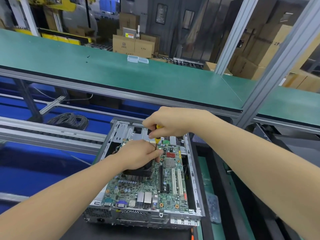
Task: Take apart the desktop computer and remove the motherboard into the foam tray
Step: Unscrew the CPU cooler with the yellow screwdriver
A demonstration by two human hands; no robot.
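Motherboard lies inside the open computer case, the right hand gripping a yellow screwdriver upright over it while the left hand pinches its shaft beside the heatsink.

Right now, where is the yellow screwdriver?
In the head view, centre: the yellow screwdriver stands upright in the right hand, its shaft pinched by the left hand, over the far end of the motherboard inside the computer case.
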